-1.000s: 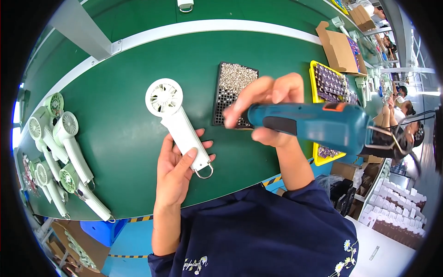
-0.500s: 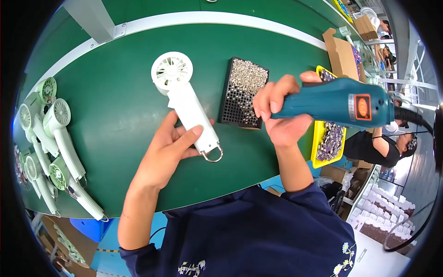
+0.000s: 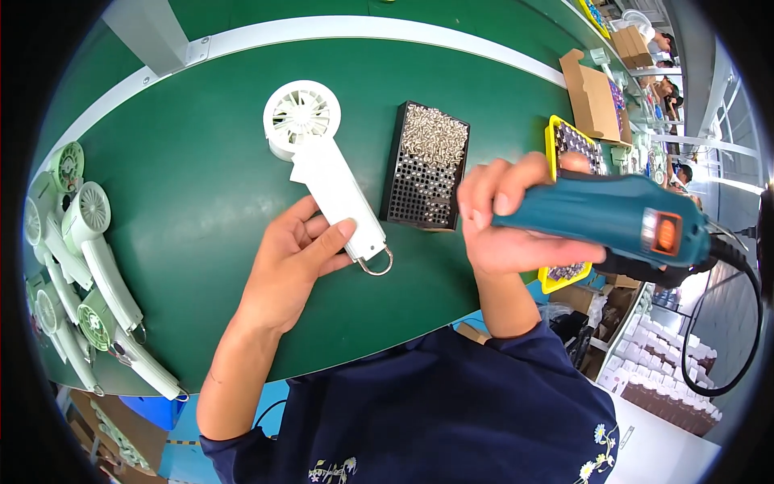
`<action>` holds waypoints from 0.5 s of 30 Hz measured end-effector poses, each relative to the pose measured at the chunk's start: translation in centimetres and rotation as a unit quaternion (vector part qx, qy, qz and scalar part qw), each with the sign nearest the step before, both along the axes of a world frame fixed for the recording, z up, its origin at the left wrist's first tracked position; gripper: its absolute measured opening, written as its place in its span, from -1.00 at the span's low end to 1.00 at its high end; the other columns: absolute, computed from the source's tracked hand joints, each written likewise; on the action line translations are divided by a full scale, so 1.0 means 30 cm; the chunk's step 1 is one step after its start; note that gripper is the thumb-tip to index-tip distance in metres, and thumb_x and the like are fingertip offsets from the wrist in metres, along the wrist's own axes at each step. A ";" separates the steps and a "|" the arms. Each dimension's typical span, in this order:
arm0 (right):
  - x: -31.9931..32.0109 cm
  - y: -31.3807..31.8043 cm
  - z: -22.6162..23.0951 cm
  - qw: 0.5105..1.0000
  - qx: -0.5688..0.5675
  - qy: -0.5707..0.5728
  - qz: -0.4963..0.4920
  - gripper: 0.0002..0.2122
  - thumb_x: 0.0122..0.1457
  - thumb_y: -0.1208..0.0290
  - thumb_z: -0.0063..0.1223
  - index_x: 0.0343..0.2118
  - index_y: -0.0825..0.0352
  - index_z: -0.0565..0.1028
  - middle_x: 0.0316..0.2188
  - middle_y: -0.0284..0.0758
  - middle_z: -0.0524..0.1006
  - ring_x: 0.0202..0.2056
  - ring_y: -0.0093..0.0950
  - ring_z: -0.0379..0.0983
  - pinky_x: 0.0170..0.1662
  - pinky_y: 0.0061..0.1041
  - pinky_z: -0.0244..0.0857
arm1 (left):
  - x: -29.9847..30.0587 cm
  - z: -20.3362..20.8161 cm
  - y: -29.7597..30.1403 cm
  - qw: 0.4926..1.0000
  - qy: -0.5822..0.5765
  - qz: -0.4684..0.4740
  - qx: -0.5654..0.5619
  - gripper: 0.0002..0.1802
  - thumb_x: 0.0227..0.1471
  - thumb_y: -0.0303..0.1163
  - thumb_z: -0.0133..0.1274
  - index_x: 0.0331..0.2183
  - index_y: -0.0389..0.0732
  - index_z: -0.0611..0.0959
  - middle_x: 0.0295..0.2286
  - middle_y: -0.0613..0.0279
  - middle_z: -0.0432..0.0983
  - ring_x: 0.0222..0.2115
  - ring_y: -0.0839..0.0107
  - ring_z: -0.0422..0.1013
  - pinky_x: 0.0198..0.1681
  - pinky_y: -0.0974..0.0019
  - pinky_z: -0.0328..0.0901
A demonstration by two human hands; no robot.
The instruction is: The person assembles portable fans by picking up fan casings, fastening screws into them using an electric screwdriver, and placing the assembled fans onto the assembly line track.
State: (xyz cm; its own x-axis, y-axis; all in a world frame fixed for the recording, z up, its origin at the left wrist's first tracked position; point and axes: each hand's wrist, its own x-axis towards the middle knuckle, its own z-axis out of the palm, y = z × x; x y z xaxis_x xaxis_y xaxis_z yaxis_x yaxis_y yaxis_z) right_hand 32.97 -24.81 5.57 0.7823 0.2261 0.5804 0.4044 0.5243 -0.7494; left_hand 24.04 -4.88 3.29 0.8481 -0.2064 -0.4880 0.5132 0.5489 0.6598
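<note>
My left hand [image 3: 300, 250] is closed around the lower handle of a white handheld fan [image 3: 339, 189], thumb on top. The fan's round bladed head [image 3: 302, 119] points away from me, and a metal loop hangs at the handle's near end. My right hand [image 3: 516, 214] grips a teal electric screwdriver [image 3: 605, 211], held up over the bench with its cable end to the right. The tool's tip is hidden behind my fingers. Between the two hands lies a black perforated tray [image 3: 403, 187], its far part heaped with small silvery screws and its near holes partly filled.
Several pale green and white fans [image 3: 109, 270] lie piled at the left. A yellow bin [image 3: 555, 137] of small metallic parts stands behind my right hand. An open cardboard box [image 3: 592, 97] sits at the far right. A white frame bar [image 3: 363, 28] crosses the back.
My right hand has shifted slightly right and down with the screwdriver, which now tilts more, its cable end lower. The left hand still holds the fan in nearly the same place.
</note>
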 end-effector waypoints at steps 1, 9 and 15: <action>-0.010 0.003 0.027 1.000 -0.001 0.002 0.002 -0.17 -0.05 -0.54 -0.32 0.08 0.10 0.17 -0.56 -0.41 0.30 -0.71 -0.54 0.21 -0.66 -0.54 0.16 | -0.004 0.000 -0.001 1.000 0.002 0.002 -0.001 -0.58 0.18 -0.46 -0.01 0.05 -0.38 0.37 -0.21 0.11 0.56 -0.19 0.35 0.52 -0.06 0.28 0.41; -0.140 0.098 0.104 0.996 0.036 -0.010 0.087 -0.32 0.13 -0.33 -0.18 0.15 0.08 0.13 -0.48 -0.35 0.34 -0.64 -0.49 0.23 -0.55 -0.44 0.16 | -0.005 -0.003 -0.010 1.000 -0.023 0.004 -0.009 -0.58 0.20 -0.44 -0.03 0.06 -0.37 0.35 -0.19 0.12 0.55 -0.17 0.39 0.49 -0.05 0.27 0.40; -0.154 0.081 0.087 0.988 -0.012 -0.017 0.153 -0.30 0.09 -0.35 -0.15 0.15 0.06 0.13 -0.47 -0.33 0.35 -0.64 -0.43 0.26 -0.55 -0.42 0.17 | -0.009 -0.001 -0.011 0.999 -0.027 0.012 -0.017 -0.58 0.20 -0.44 -0.04 0.06 -0.39 0.35 -0.19 0.10 0.54 -0.17 0.37 0.49 -0.04 0.24 0.40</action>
State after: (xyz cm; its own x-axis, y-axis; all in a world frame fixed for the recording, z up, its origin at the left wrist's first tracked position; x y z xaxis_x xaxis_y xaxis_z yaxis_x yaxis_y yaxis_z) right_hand 28.34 -22.39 8.17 0.6557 0.4633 0.5962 0.2548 0.6075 -0.7523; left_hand 23.77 -5.20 3.26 0.8781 -0.2012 -0.4340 0.4634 0.5832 0.6672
